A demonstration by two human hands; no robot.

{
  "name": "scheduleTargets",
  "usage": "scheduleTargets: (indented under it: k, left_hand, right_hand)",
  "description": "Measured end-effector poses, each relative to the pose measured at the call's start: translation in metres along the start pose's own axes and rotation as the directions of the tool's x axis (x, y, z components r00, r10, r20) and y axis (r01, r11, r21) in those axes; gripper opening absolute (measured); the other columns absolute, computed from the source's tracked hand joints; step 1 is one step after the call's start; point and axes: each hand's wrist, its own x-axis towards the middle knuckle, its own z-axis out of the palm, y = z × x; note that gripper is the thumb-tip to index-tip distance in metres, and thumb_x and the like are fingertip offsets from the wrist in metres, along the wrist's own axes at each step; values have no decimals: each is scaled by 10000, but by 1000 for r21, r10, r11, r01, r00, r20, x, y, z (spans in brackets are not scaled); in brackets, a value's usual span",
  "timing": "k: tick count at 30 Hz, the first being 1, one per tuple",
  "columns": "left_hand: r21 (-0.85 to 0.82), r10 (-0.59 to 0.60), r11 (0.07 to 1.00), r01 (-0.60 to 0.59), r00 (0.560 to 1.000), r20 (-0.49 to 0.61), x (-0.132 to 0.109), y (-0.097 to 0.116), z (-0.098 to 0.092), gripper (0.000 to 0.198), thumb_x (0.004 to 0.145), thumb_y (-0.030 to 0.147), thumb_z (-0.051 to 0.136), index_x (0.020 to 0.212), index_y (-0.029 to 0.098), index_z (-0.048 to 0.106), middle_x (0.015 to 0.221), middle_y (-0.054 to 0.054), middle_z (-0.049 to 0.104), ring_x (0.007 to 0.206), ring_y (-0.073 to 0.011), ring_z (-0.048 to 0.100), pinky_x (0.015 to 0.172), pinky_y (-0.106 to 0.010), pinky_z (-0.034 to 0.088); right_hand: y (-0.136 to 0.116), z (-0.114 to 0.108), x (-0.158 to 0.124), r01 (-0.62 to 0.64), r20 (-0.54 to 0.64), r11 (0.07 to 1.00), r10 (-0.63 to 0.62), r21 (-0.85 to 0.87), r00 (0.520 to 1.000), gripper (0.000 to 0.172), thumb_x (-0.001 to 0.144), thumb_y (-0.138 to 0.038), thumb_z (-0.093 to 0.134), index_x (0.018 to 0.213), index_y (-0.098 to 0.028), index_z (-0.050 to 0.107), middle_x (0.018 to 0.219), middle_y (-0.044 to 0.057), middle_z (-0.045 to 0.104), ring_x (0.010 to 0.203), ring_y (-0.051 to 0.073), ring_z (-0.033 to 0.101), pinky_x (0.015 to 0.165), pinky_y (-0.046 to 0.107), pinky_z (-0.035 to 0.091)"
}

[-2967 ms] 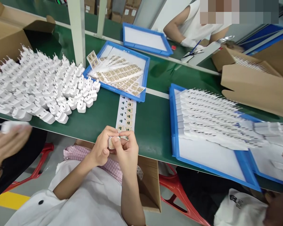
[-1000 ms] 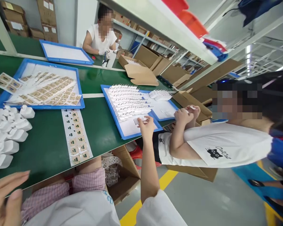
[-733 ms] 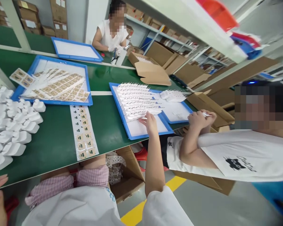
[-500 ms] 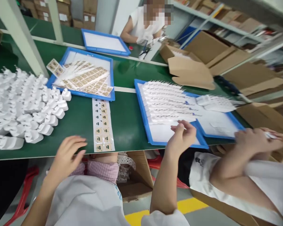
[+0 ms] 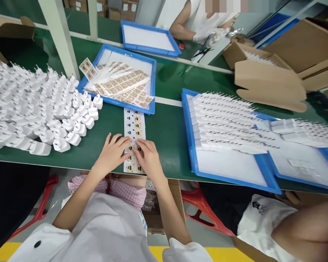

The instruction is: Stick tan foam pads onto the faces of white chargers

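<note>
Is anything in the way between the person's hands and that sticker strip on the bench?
No, nothing visible stands between them. The left hand and right hand rest on the lower part of the sticker strip on the green bench. The white plug adapters lie to the left, apart from the left hand.

4 blue trays (image 5: 153,83), 1 sticker strip (image 5: 132,122), 1 left hand (image 5: 110,154) and 1 right hand (image 5: 150,158).

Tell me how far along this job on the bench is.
Done: the right blue tray holds long rows of white pieces, apparently finished. In hand: the left hand and right hand rest on a label strip. Left: a large pile of white chargers and the label sheets in the other blue tray.
</note>
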Motion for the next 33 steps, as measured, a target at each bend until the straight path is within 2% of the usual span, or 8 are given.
scheduleTargets:
  k: [6, 15, 19, 24, 27, 29, 31, 33]
  left_hand:
    - [-1, 14, 1000, -14, 999, -38, -1, -1, 4, 375, 995, 356, 574, 1342, 222, 619, 1393, -78, 664, 1326, -317, 520, 1228, -643, 318]
    - [32, 15, 999, -15, 1000, 7, -3, 0, 3, 435, 996, 399, 573, 1390, 213, 593, 1443, -74, 629, 1396, -329, 475, 1240, -641, 305]
    - [35, 8, 999, -8, 1000, 17, -5, 0, 0, 441, 1006, 417, 554, 1404, 228, 586, 1477, -63, 610, 1411, -328, 466, 1245, -622, 306]
    - [47, 13, 999, -15, 999, 30, -1, -1, 5, 466, 1002, 450, 556, 1408, 221, 578, 1483, -62, 603, 1420, -329, 461, 1249, -615, 301]
    - [63, 25, 998, -27, 999, 33, -3, 2, 0, 504, 983, 463, 588, 1424, 222, 561, 1517, -101, 567, 1435, -346, 446, 1232, -626, 315]
    - [85, 51, 995, -50, 999, -12, -15, 4, -14, 553, 961, 469, 621, 1443, 211, 539, 1546, -139, 527, 1442, -363, 431, 1201, -610, 360]
    - [137, 43, 990, -25, 991, -126, -36, 2, -35, 554, 957, 426, 636, 1453, 205, 523, 1527, -158, 535, 1414, -364, 444, 1165, -574, 402]
    - [223, -68, 966, 134, 958, -280, -64, -5, -58, 488, 971, 315, 613, 1441, 215, 531, 1463, -161, 580, 1349, -369, 479, 1125, -572, 418]
  right_hand:
    - [-4, -2, 1, 38, -4, 995, -39, -96, 999, 219, 983, -252, 535, 1054, -216, 739, 1047, 113, 766, 989, 286, 678, 910, 490, 557]
    - [-11, -9, 6, 291, 56, 871, -293, -397, 954, 245, 1004, -166, 487, 885, -199, 698, 888, 77, 752, 857, 236, 656, 1018, 443, 466]
    - [-17, -17, 2, 377, 96, 813, -376, -444, 922, 237, 983, -131, 505, 843, -188, 688, 852, 94, 714, 852, 247, 628, 913, 409, 485]
    - [-30, -31, -6, 370, 91, 802, -373, -470, 923, 221, 980, -150, 535, 800, -192, 656, 792, 80, 673, 775, 230, 589, 702, 355, 463]
    - [-34, -41, -10, 321, 10, 878, -340, -355, 940, 203, 981, -174, 549, 810, -202, 656, 780, 68, 675, 756, 218, 597, 663, 342, 469]
    - [-35, -44, -13, 229, -89, 958, -247, -175, 965, 162, 972, -199, 578, 839, -220, 669, 803, 51, 691, 758, 205, 623, 666, 333, 491]
    - [-36, -43, -19, 102, -173, 992, -87, 78, 981, 118, 949, -232, 631, 843, -239, 683, 799, 27, 697, 735, 189, 640, 659, 324, 505]
    - [-37, -35, -25, -15, -181, 942, 81, 337, 980, 111, 916, -261, 679, 807, -247, 694, 769, 9, 691, 711, 179, 643, 642, 313, 506]
